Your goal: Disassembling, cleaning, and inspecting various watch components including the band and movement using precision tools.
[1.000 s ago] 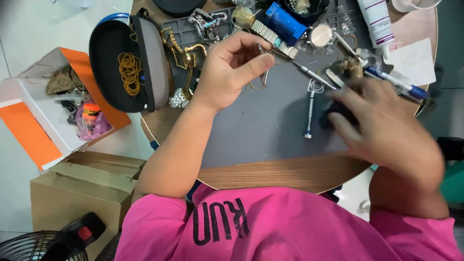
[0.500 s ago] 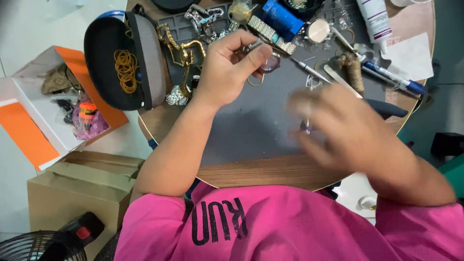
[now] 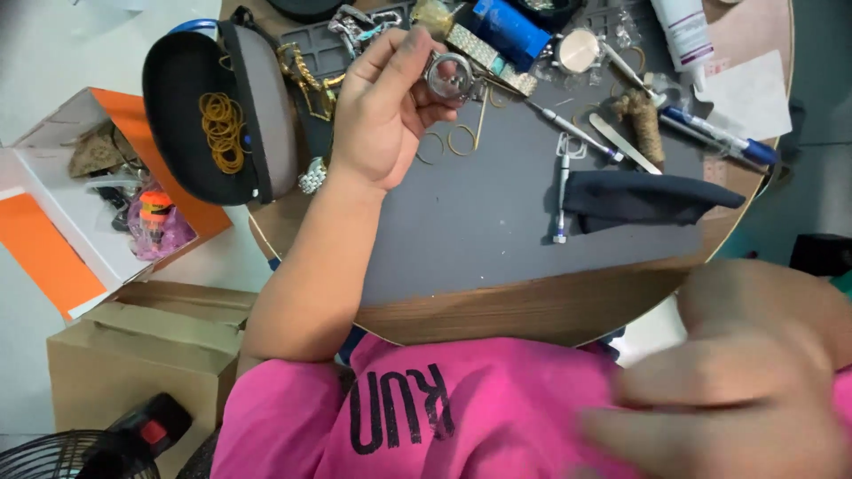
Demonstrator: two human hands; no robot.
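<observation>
We held a small round watch case pinched between thumb and fingers of our left hand, raised above the far edge of the round worktop. It looked light, hard, smooth and fragile, best gripped by its rim. Just beyond it lay a metal watch band, with gold rings beneath and a thin screwdriver to the right. Our right hand hung blurred near the worktop's near edge, fingers loosely spread, grasping nothing. An open black case sat at the left edge.
</observation>
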